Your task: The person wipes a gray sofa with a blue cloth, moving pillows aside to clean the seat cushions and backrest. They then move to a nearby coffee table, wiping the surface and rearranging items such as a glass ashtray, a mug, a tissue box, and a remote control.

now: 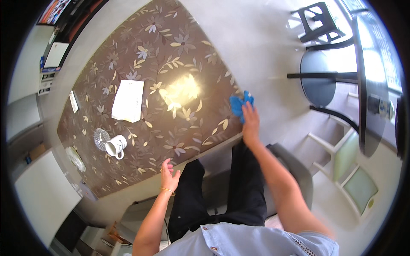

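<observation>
My right hand [250,124] holds a crumpled blue cloth [237,106] at the right edge of the low table [205,136], whose dark brown top has a floral pattern. My left hand [169,179], a bracelet at its wrist, hovers by the table's front edge with fingers apart and nothing in it. To its left a white mug [117,144] leans or lies tilted against a clear ribbed glass dish [100,136]. A sheet of white paper [128,100] lies beyond the mug.
On the table's left side are a white remote control [74,101] and a pale round dish [76,159]. A grey seat [293,166] is behind my legs. To the right stand a round table [373,86], a dark stool [320,24] and pale green-seated chairs [347,156].
</observation>
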Available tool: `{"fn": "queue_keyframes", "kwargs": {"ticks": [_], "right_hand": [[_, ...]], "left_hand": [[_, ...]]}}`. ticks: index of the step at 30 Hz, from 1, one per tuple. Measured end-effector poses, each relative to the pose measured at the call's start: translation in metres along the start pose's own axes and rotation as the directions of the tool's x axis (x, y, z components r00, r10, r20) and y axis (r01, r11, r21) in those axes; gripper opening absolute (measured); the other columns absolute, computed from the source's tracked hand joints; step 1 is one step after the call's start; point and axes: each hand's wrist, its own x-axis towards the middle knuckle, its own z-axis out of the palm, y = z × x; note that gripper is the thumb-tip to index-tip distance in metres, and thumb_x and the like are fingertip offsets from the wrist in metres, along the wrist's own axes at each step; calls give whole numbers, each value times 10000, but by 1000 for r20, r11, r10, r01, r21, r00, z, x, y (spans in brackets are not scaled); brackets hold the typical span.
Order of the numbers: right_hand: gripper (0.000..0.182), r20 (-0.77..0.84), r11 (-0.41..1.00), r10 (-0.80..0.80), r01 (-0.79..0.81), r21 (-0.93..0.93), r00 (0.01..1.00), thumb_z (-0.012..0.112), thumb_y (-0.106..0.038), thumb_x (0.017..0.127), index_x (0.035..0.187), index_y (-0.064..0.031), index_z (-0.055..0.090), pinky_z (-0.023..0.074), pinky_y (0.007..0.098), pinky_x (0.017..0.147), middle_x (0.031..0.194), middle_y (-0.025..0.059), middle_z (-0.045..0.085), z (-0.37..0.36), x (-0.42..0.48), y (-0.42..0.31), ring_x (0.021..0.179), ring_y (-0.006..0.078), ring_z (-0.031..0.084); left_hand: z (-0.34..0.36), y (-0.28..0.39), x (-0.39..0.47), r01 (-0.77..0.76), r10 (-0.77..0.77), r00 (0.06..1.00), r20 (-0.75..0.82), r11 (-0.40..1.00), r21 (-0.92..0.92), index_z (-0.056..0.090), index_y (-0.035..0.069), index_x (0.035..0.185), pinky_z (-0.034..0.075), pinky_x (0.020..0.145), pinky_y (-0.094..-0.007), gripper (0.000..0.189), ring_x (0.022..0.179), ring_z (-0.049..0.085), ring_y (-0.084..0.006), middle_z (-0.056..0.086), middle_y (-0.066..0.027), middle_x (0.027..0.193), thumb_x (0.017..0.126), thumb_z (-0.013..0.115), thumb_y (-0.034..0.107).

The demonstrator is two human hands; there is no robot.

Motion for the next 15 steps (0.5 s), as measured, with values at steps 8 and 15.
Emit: {"fn": "queue_keyframes", "kwargs": {"ticks": [8,15], "right_hand": [[546,570,688,-682,667,287,458,538,-35,857,1399,-88,512,195,525,1207,1567,49,375,-35,32,15,1467,263,299],[661,645,306,-761,912,271,64,609,-101,837,1462,-260,463,153,569,1215,1602,-76,312,-16,149,14,1488,203,246]], "left_hand": [[93,80,-39,217,-234,972,-32,937,-274,397,86,1413,549,795,-343,715,892,584,-182,546,-138,1128,799,761,46],[133,135,-35,212,-258,966,-26,845,-490,398,87,1414,540,798,-322,677,915,586,-176,523,-124,1155,832,737,30]]}}
